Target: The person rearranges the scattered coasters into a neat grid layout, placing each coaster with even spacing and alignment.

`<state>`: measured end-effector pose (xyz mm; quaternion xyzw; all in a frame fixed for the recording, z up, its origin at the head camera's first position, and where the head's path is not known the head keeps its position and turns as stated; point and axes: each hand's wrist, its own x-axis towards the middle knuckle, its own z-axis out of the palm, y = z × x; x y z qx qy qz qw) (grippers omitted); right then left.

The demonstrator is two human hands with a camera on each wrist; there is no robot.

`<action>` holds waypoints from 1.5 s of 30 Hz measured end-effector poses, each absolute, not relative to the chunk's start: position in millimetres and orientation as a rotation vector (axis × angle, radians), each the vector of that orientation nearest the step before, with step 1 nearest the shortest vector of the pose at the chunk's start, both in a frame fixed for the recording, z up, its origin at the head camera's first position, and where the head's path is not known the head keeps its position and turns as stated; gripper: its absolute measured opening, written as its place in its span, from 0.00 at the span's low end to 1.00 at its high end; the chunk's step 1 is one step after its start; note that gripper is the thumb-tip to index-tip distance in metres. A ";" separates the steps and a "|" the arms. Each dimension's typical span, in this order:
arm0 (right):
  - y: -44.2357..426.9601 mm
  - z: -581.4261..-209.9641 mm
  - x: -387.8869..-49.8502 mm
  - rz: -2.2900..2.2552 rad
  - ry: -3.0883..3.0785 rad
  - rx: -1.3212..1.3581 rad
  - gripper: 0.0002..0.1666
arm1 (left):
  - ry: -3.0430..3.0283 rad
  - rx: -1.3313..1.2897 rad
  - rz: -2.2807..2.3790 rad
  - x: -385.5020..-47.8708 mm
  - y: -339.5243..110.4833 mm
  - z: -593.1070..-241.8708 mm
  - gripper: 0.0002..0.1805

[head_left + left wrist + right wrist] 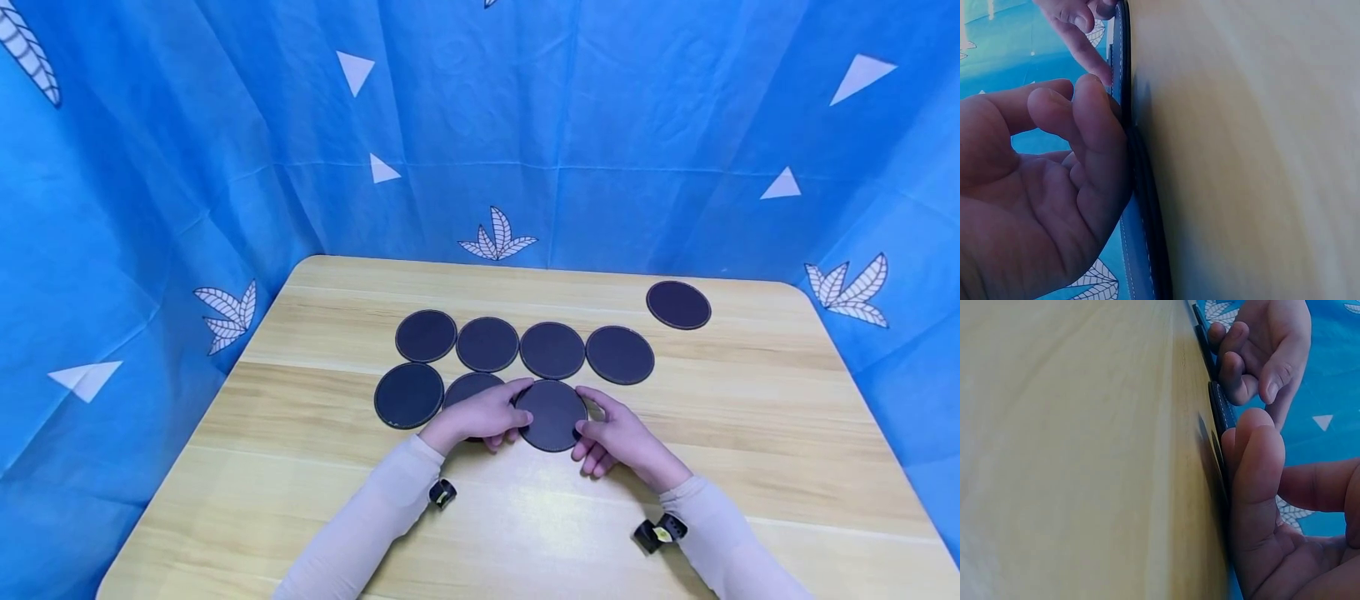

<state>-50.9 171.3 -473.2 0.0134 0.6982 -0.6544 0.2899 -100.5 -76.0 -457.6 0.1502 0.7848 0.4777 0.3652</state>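
Note:
A dark round coaster (553,417) with a stitched rim lies flat on the table between the two hands. The left hand (491,411) touches its left edge with thumb and index finger, its palm over part of a neighbouring coaster (468,386). On the opposite edge, the thumb and index finger of the right hand (618,433) touch the rim. Both hands' other fingers bend loosely near the tabletop. Low side views show the left hand (1054,169) beside the coasters' stitched edges (1124,56) and the right hand (1272,506) near a coaster edge (1221,403).
Behind, several matching coasters (551,350) form a row. Another coaster (408,396) lies at the near row's left end. One lone coaster (678,305) sits at the back right of the wooden table (750,400). A blue patterned curtain (480,100) surrounds the table.

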 end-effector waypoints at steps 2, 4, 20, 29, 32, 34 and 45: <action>171.9 -472.5 -51.1 -1.743 1.865 0.033 0.42 | 2.017 0.396 1.229 -101.2 -76.2 -457.7 0.37; 172.4 -471.8 -51.1 -1.742 1.866 0.034 0.42 | 2.016 0.402 1.231 -101.7 -76.1 -457.6 0.36; 174.4 -474.8 -53.1 -1.788 1.821 -0.025 0.43 | 2.000 0.391 1.224 -103.4 -74.9 -457.6 0.35; 175.2 -472.9 -54.8 -1.785 1.819 -0.022 0.42 | 2.016 0.465 1.202 -112.1 -63.8 -444.6 0.31; 174.9 -473.4 -56.3 -1.779 1.819 -0.014 0.42 | 2.015 0.491 1.203 -117.0 -57.4 -438.5 0.30; 174.5 -473.6 -57.2 -1.776 1.818 -0.011 0.42 | 2.022 0.506 1.201 -120.6 -53.8 -434.7 0.29; 173.2 -476.6 -61.9 -1.771 1.836 -0.026 0.42 | 2.069 0.506 1.272 -139.9 -53.9 -411.1 0.27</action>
